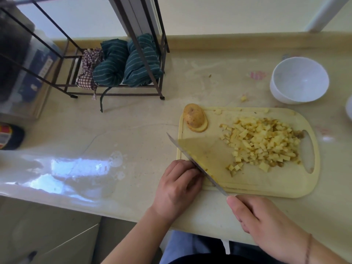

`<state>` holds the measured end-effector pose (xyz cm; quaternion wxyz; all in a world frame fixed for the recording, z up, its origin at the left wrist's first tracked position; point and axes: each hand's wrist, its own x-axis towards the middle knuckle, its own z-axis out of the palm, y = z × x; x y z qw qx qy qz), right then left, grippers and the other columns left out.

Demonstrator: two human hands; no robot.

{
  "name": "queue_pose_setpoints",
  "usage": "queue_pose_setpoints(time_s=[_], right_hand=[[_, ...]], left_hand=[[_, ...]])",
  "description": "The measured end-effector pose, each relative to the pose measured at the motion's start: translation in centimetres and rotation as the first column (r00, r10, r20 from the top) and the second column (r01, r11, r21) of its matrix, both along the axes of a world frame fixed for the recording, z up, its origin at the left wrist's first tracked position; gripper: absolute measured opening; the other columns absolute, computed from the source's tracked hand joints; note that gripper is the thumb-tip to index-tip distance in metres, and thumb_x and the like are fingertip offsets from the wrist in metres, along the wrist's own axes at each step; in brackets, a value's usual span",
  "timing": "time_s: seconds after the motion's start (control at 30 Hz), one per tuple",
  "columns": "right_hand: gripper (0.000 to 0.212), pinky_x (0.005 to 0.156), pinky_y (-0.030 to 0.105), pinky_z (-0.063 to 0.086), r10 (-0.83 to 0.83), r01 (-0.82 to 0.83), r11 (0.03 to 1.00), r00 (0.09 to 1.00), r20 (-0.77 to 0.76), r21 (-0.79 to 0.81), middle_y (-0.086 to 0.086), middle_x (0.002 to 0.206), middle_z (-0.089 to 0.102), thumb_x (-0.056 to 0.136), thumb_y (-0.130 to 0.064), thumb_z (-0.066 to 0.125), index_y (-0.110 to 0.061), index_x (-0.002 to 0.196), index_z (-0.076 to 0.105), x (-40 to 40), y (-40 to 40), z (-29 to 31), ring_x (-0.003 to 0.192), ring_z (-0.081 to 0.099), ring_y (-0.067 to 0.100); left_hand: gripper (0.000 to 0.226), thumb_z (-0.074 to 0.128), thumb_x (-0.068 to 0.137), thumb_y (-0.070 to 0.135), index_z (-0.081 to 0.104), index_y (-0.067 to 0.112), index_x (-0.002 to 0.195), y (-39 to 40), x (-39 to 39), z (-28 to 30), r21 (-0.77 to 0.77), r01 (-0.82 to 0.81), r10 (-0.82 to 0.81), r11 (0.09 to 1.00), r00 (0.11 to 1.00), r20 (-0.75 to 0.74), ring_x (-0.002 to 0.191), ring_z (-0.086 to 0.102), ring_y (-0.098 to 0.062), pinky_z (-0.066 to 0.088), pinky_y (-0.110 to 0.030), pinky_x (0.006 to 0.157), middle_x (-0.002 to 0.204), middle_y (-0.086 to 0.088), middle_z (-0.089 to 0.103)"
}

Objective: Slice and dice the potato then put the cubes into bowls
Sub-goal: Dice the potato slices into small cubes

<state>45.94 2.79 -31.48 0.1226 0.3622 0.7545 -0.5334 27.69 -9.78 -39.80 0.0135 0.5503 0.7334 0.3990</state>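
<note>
A pale yellow cutting board lies on the counter. A heap of potato cubes covers its right half. An uncut potato end stands on a slice at the board's far left corner. My right hand grips the handle of a wide knife, whose blade is tilted over the board's left part. My left hand sits at the board's near left corner with curled fingers against the blade, over potato strips that are mostly hidden. A white bowl stands empty beyond the board on the right.
A metal rack holding folded green striped and checked cloths stands at the back left. A dark bottle lies at the left edge. A second white dish peeks in at the right edge. One stray cube lies near the bowl.
</note>
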Motion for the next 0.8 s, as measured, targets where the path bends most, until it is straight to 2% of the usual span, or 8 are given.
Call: queue_pose_setpoints(time_s=[0.13, 0.3, 0.43, 0.53, 0.63, 0.73, 0.8], right_hand=[[0.079, 0.05, 0.023, 0.028, -0.019, 0.019, 0.999, 1.0, -0.009, -0.028, -0.006, 0.049, 0.031, 0.071, -0.088, 0.031, -0.01, 0.064, 0.037, 0.6, 1.4, 0.1, 0.047, 0.029, 0.007], [0.065, 0.05, 0.02, 0.03, -0.077, 0.078, 0.996, 0.997, 0.024, -0.049, -0.007, 0.049, 0.035, 0.072, -0.083, 0.035, -0.019, 0.061, 0.041, 2.9, 5.1, 0.4, 0.048, 0.031, 0.005], [0.08, 0.051, 0.023, 0.033, -0.034, 0.037, 0.995, 0.999, 0.036, -0.09, -0.007, 0.048, 0.039, 0.065, -0.094, 0.034, -0.015, 0.064, 0.042, 4.6, 7.5, 0.4, 0.048, 0.034, 0.007], [0.082, 0.052, 0.026, 0.034, 0.012, -0.012, 0.994, 1.0, 0.0, -0.108, -0.007, 0.049, 0.039, 0.064, -0.096, 0.032, -0.015, 0.065, 0.041, 4.9, 8.8, 0.2, 0.048, 0.035, 0.006], [0.081, 0.054, 0.032, 0.038, 0.127, -0.128, 0.991, 0.992, -0.02, -0.041, -0.006, 0.052, 0.041, 0.064, -0.097, 0.027, -0.017, 0.065, 0.041, 5.1, 10.1, 0.5, 0.051, 0.038, 0.005], [0.084, 0.056, 0.035, 0.041, 0.253, -0.251, 0.966, 0.967, -0.014, 0.067, -0.005, 0.053, 0.045, 0.064, -0.098, 0.019, -0.017, 0.062, 0.042, 5.4, 11.5, 1.8, 0.05, 0.042, 0.007], [0.078, 0.058, 0.034, 0.042, 0.371, -0.37, 0.909, 0.928, 0.031, 0.189, -0.005, 0.056, 0.048, 0.069, -0.093, 0.014, -0.02, 0.064, 0.043, 5.5, 12.4, 3.2, 0.052, 0.046, 0.01]], left_hand=[[0.005, 0.074, 0.09, 0.003, 0.077, 0.001, 0.094, 0.5, 0.7, 0.1, -0.036, -0.014, 0.014, 0.999, 1.0, 0.008, 0.088, 0.068, -0.026, 0.057, -0.034, 0.08, 0.099, -0.008, 0.072], [0.005, 0.075, 0.092, 0.006, 0.076, 0.002, 0.093, 3.6, 1.9, 0.2, -0.065, 0.002, -0.002, 0.998, 1.0, 0.0, 0.088, 0.067, -0.025, 0.056, -0.032, 0.08, 0.097, -0.007, 0.072], [0.007, 0.074, 0.092, 0.01, 0.076, 0.003, 0.093, 6.9, 3.6, 0.2, -0.059, -0.018, 0.02, 0.998, 0.999, 0.037, 0.087, 0.069, -0.024, 0.057, -0.032, 0.079, 0.099, -0.007, 0.073], [0.009, 0.073, 0.09, 0.011, 0.077, 0.003, 0.091, 7.8, 4.3, 0.4, -0.056, -0.07, 0.074, 0.996, 0.995, 0.06, 0.086, 0.069, -0.021, 0.057, -0.028, 0.077, 0.097, -0.006, 0.072], [0.016, 0.067, 0.093, 0.016, 0.076, 0.004, 0.095, 7.3, 4.8, 1.3, -0.076, -0.098, 0.105, 0.992, 0.99, 0.095, 0.088, 0.068, -0.017, 0.055, -0.022, 0.078, 0.1, -0.003, 0.068], [0.016, 0.066, 0.09, 0.013, 0.076, 0.005, 0.101, 6.5, 5.8, 2.9, -0.088, -0.084, 0.092, 0.993, 0.991, 0.1, 0.099, 0.067, -0.019, 0.056, -0.026, 0.086, 0.106, -0.004, 0.068], [0.014, 0.066, 0.088, 0.012, 0.076, 0.006, 0.096, 5.7, 6.4, 4.2, -0.07, -0.145, 0.153, 0.987, 0.981, 0.123, 0.095, 0.066, -0.018, 0.056, -0.028, 0.082, 0.1, 0.0, 0.069]])
